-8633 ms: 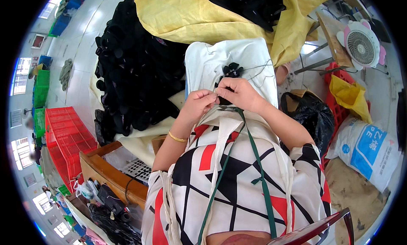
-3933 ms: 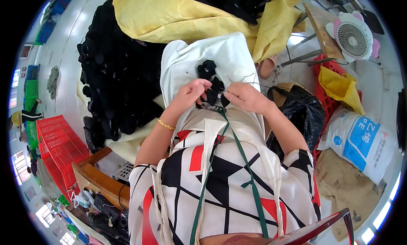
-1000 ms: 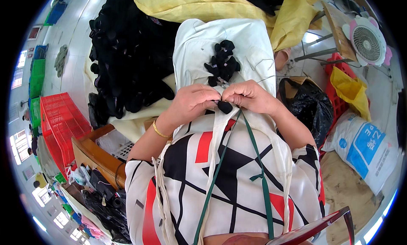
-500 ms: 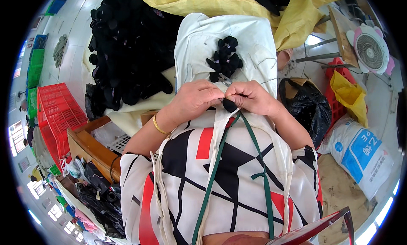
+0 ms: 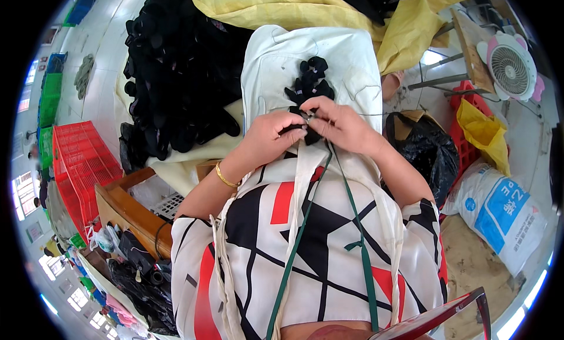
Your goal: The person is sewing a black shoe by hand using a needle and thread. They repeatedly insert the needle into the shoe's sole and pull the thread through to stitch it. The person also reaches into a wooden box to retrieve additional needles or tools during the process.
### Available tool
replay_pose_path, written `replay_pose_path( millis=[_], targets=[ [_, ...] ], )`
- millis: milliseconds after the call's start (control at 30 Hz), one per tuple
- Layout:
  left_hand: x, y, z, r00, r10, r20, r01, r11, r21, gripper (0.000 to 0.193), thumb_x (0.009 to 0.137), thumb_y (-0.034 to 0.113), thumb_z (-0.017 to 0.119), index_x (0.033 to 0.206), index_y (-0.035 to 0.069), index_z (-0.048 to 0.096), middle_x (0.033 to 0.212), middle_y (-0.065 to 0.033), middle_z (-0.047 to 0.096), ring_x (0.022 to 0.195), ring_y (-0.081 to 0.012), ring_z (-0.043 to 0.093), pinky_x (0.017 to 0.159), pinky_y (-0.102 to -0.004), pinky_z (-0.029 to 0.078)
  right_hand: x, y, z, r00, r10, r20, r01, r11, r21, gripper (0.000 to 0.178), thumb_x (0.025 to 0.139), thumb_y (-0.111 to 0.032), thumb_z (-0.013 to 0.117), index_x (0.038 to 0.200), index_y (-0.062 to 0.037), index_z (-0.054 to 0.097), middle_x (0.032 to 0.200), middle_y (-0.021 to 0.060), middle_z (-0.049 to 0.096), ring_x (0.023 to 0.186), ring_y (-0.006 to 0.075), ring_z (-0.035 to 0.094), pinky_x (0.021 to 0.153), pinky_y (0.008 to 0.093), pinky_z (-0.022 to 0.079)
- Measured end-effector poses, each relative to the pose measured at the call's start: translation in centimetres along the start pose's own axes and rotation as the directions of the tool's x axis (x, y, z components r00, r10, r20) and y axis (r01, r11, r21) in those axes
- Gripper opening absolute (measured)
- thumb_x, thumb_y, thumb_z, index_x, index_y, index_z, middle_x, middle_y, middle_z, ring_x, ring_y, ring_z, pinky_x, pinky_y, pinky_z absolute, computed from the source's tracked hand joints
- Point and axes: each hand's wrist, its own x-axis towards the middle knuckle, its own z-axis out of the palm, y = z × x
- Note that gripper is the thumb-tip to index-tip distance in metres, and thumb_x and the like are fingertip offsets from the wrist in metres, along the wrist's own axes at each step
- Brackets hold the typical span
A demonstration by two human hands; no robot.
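Close together over the near end of a white cloth (image 5: 346, 58), both my hands are closed at the fingertips. My left hand (image 5: 271, 135) pinches a small black fabric piece (image 5: 290, 129), mostly hidden by the fingers. In my right hand (image 5: 345, 127) a small metal tool (image 5: 308, 119) shows between thumb and fingers, touching the black piece. Its kind is largely covered. Just beyond the fingertips, several small black fabric pieces (image 5: 309, 81) lie bunched on the white cloth. More black fabric hangs below the fingertips.
A big heap of black fabric pieces (image 5: 182, 75) lies at the left, near a wooden drawer (image 5: 132, 208) and red crates (image 5: 85, 163). Yellow sheeting (image 5: 270, 8) spreads beyond. At the right are a black plastic bag (image 5: 432, 152), a white sack (image 5: 499, 210) and a fan (image 5: 510, 72).
My right hand has shifted up and turned, with the metal tool now between its fingertips. The rounded black piece between my hands has moved slightly. My left hand stays close by.
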Motion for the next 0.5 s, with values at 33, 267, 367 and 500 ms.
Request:
replay_pose_path(
  millis=[33, 267, 367, 500],
  targets=[
    [0.2, 0.0, -0.1, 0.998, -0.061, -0.010, 0.061, 0.998, -0.012, 0.020, 0.086, 0.016, 0.071, 0.098, 0.001, 0.067, 0.086, -0.0127, 0.067, 0.075, -0.0259, 0.063, 0.069, -0.0326, 0.050, 0.3, 0.4, -0.5, 0.997, -0.001, -0.075, -0.007, 0.995, -0.102, 0.021, 0.093, -0.009, 0.064, 0.112, -0.0022, 0.058, 0.074, 0.0058, 0.059, 0.067, 0.0136, 0.055, 0.062, 0.0281, 0.044],
    [0.7, -0.6, -0.5, 0.997, -0.064, -0.052, 0.066, 0.997, 0.039, 0.021, 0.087, 0.014, 0.072, 0.102, -0.001, 0.069, 0.084, -0.0068, 0.068, 0.071, -0.0087, 0.060, 0.065, -0.0238, 0.049, 0.5, -1.3, -0.7, 0.934, -0.334, -0.126, 0.243, 0.853, -0.462, 0.015, 0.080, -0.009, 0.075, 0.093, -0.0053, 0.068, 0.081, 0.0078, 0.062, 0.074, 0.0235, 0.062, 0.063, 0.0323, 0.050],
    [1.0, 0.5, -0.6, 0.993, -0.116, -0.011, 0.115, 0.993, -0.026, 0.021, 0.086, 0.015, 0.071, 0.099, -0.001, 0.068, 0.087, -0.0125, 0.068, 0.077, -0.0214, 0.063, 0.070, -0.0301, 0.050, 0.8, -1.3, -0.1, 0.877, -0.473, -0.082, 0.335, 0.726, -0.601, 0.016, 0.077, -0.014, 0.076, 0.090, -0.0083, 0.069, 0.079, 0.0072, 0.062, 0.075, 0.0262, 0.063, 0.064, 0.0354, 0.052],
    [1.0, 1.0, -0.9, 0.976, -0.209, 0.063, 0.215, 0.969, -0.119, 0.021, 0.083, 0.013, 0.071, 0.099, -0.001, 0.068, 0.087, -0.0161, 0.068, 0.078, -0.0272, 0.065, 0.071, -0.0329, 0.051, 1.1, -0.7, 0.2, 0.897, -0.433, -0.093, 0.329, 0.792, -0.514, 0.012, 0.078, -0.011, 0.073, 0.089, -0.0080, 0.068, 0.079, 0.0064, 0.062, 0.075, 0.0261, 0.062, 0.063, 0.0339, 0.052]
  ],
)
